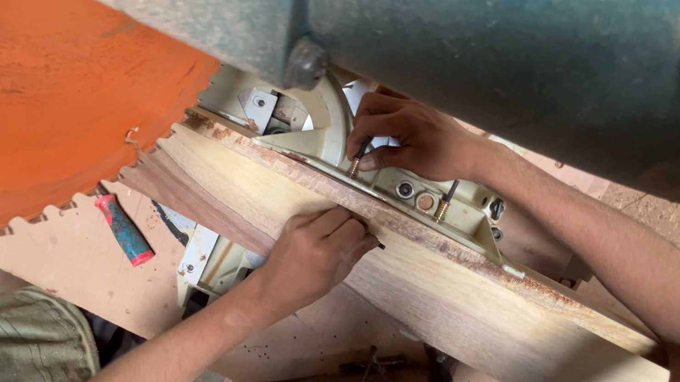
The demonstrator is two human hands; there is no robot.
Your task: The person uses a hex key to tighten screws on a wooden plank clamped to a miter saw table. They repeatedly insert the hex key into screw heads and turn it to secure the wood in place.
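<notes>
A small bolt on the pale green metal saw base (pixel 413 197) is pinched by the right hand (pixel 410 138); the left hand (pixel 316 247), closed on a dark marker, is pressed against the pale wooden plank (pixel 469 302). Fine adjustment seems in hand; steady alignment is needed next.

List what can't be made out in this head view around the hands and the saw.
- Left hand fingertips: curled onto the wooden plank; what they pinch is too small to tell.
- Right hand grip on the spring screw: fingers cover it.
- Orange saw blade: cut off by the left edge, hub hidden by the teal housing.
- Hammer: partly under the plank.
</notes>
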